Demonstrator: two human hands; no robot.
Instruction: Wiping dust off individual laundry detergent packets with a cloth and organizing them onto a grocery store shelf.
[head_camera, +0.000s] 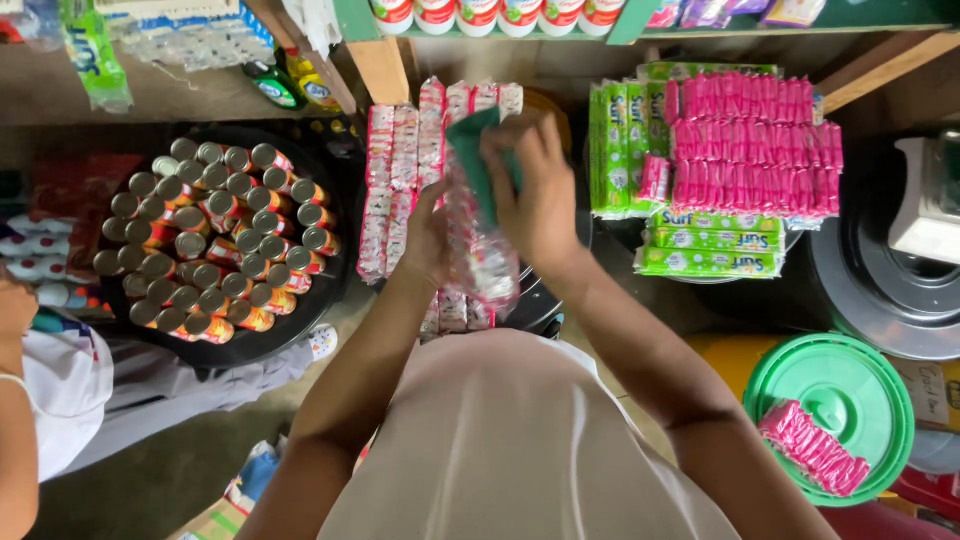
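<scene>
My left hand (428, 236) grips a hanging strip of red-and-white sachets (482, 262) from its left side, above the middle of the display. My right hand (535, 190) holds a green cloth (478, 160) pressed against the top of that strip. Beneath and behind my hands lie more strips of the same sachets (392, 180), laid side by side. Both of my forearms reach forward from my white shirt at the bottom of the view.
A black round tray (330, 280) of several tin cans (210, 240) sits left. Green (612, 150) and pink sachet packs (755, 140) lie right. A green bucket lid (850, 380) carries a pink pack (812, 448). Another person's arm (18, 400) is at far left.
</scene>
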